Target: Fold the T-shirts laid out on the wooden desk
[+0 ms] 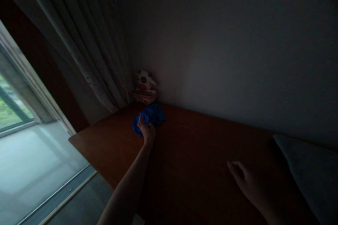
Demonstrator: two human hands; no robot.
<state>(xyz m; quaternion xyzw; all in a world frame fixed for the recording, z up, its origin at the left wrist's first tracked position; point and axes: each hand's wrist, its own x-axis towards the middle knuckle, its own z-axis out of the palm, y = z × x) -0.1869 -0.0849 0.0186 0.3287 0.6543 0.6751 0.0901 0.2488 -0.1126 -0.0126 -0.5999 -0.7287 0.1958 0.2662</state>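
A crumpled blue cloth (152,115) lies near the far left corner of a brown wooden table (195,147). My left hand (146,129) reaches out to it with the arm stretched, and its fingers are closed on the cloth's near edge. My right hand (246,179) rests flat on the table at the near right, fingers stretched out and holding nothing.
A small white and pink cow toy (144,86) sits in the corner by the wall, just behind the cloth. Pale curtains (87,52) hang to the left beside a window (16,112). A grey cushion (308,172) lies at the table's right edge.
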